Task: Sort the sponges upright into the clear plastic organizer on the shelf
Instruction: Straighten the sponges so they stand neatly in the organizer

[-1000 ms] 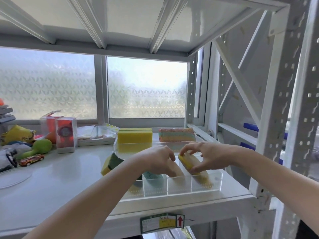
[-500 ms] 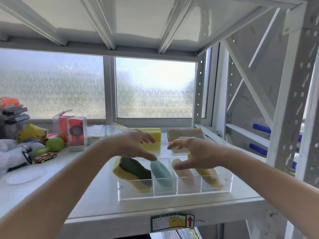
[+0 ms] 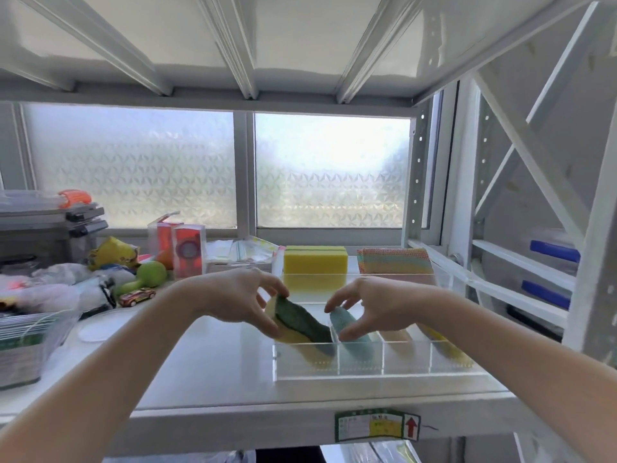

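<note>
A clear plastic organizer point(image 3: 360, 374) with several compartments sits at the shelf's front right. A yellow sponge with a dark green scouring face point(image 3: 302, 324) leans tilted in its leftmost compartment; my left hand point(image 3: 245, 300) pinches its upper end between thumb and fingers. A teal sponge point(image 3: 354, 342) leans in the second compartment, with my right hand point(image 3: 370, 305) curved around its top, thumb and fingers on either side. Two more yellowish sponges point(image 3: 444, 345) lean in the right compartments, partly hidden by my right arm.
Behind the organizer stand a large yellow sponge block point(image 3: 315, 260) and a striped cloth stack point(image 3: 394, 260). Toys, a small car point(image 3: 137, 296), boxes and a wire basket point(image 3: 25, 345) crowd the left of the shelf point(image 3: 207, 372). Shelf posts rise at right.
Both hands have come down from above the organizer. My left hand has taken hold of the green-faced sponge, and my right hand has closed in around the teal sponge.
</note>
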{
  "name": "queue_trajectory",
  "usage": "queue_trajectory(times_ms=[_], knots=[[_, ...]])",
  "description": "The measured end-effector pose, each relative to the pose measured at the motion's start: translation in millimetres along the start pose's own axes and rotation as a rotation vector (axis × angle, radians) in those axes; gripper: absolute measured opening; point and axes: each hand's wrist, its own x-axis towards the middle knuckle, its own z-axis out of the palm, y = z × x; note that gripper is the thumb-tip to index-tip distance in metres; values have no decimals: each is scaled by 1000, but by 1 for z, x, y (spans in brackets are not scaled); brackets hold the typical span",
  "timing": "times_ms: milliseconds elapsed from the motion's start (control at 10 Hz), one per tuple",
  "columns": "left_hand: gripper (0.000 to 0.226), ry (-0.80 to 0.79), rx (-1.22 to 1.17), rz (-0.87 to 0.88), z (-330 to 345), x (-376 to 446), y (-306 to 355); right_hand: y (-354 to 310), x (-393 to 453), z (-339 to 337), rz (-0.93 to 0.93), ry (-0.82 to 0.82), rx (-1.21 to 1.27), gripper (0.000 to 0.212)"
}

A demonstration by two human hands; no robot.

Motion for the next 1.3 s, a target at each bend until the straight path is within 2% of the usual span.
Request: queue_trajectory(times_ms=[700,1200,1300], knots=[[58,78,-41,31,12,2,-4,6,3,7,19,23,10,50],[63,92,-47,27,15,2,-8,12,-3,14,11,94,43,59],[64,138,-24,32,12,-6,-4,7,-11,9,10,138,44,63]])
